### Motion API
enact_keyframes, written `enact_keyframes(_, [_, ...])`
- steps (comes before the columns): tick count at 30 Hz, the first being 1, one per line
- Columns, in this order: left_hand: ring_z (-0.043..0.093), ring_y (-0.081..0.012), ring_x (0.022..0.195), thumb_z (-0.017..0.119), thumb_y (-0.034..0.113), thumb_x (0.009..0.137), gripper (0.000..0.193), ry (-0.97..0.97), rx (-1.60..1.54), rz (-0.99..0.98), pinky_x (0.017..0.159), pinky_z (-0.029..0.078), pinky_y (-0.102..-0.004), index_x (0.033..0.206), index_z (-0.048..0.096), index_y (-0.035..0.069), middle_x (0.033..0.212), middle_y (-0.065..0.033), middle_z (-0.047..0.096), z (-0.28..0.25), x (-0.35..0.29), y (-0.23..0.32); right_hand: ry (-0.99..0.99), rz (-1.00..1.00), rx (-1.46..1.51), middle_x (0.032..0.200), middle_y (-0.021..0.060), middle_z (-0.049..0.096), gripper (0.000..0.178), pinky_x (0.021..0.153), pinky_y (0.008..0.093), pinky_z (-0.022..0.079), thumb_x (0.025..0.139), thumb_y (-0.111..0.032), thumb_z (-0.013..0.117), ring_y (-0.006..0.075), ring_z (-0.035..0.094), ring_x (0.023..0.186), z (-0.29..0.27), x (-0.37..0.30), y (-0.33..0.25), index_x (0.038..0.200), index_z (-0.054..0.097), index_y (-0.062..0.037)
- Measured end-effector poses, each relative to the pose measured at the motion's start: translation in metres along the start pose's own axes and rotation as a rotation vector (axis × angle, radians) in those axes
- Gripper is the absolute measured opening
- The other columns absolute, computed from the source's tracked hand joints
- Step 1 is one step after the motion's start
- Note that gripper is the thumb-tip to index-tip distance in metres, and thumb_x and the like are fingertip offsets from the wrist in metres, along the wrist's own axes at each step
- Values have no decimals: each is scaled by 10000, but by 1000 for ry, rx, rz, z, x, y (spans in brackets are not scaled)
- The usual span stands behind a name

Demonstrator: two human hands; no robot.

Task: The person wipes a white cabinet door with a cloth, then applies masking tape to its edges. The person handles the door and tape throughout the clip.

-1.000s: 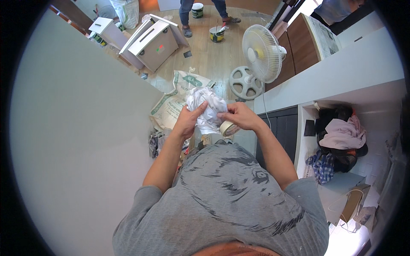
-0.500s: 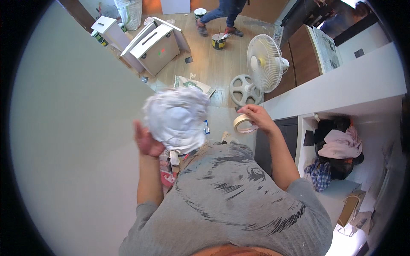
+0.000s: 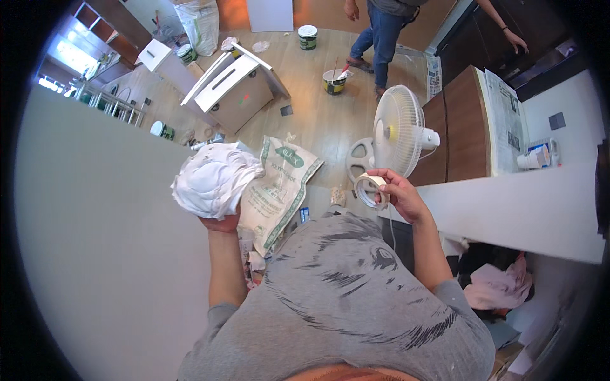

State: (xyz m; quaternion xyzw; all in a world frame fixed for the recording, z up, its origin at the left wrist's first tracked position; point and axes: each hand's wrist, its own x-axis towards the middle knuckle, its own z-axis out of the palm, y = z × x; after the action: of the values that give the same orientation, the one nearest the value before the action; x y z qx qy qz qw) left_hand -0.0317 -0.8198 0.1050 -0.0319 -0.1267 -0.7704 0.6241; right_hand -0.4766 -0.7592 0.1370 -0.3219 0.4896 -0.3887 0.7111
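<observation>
A white rounded bundle (image 3: 217,180), its surface full of soft folds, rests on my raised left hand (image 3: 221,222). Its underside and most of my left fingers are hidden, and I cannot tell whether it is cloth, plastic or paste. My right hand (image 3: 401,195) grips a roll of cream masking tape (image 3: 370,192) by its rim, fingers and thumb pinching it. The roll hangs in front of the standing fan, with its hole facing left.
Ahead lie a printed sack (image 3: 279,190) and a tipped white drawer unit (image 3: 234,95). A white fan (image 3: 400,130) stands at right, near a paint bucket (image 3: 334,82). Another person's leg (image 3: 382,47) is beyond. A pale wall (image 3: 108,241) rises on my left.
The white bundle has moved left onto my left hand, which was beside it with fingers spread. My right hand has turned the tape roll. The other person has moved right, and my view has shifted.
</observation>
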Motion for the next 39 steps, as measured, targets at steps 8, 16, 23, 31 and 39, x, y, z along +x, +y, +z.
enact_keyframes(8, [395,-349,1415,456,547,1011,648,130,399,180,1207,275,-524,1512,423,138,1539,-107,433,50,121,-26,-134,-170,120,1151,68,591,478,844,291,508,926,-103,616,143,619,872,-82,79,-96,1391,555,-11])
enact_keyframes(16, [492,-308,1308,535,441,999,531,335,933,395,1151,362,-471,1431,490,135,1425,-92,526,20,236,-59,-72,-213,181,1075,79,633,475,845,304,528,957,-96,670,157,633,903,-106,172,-129,1407,545,-13])
enact_keyframes(23, [576,-272,1214,605,348,989,432,399,1507,348,1102,438,-425,1359,548,131,1324,-79,608,-52,401,-18,144,-193,131,1164,73,657,412,884,311,563,968,-76,659,143,643,993,-146,279,-167,1366,573,-17])
enact_keyframes(31, [613,-315,1138,646,420,915,456,229,2660,311,1045,485,-486,1292,601,168,1248,-89,646,-96,591,58,316,-163,30,1184,68,652,371,858,285,537,979,-4,621,129,626,993,-168,447,-263,1347,578,-5])
enact_keyframes(39, [565,-300,1303,544,405,1038,511,352,691,301,1116,482,-494,1451,484,112,1406,-117,591,-108,706,118,287,-111,-61,1155,48,674,344,861,278,534,976,-41,660,116,631,959,-171,597,-340,1316,612,-13])
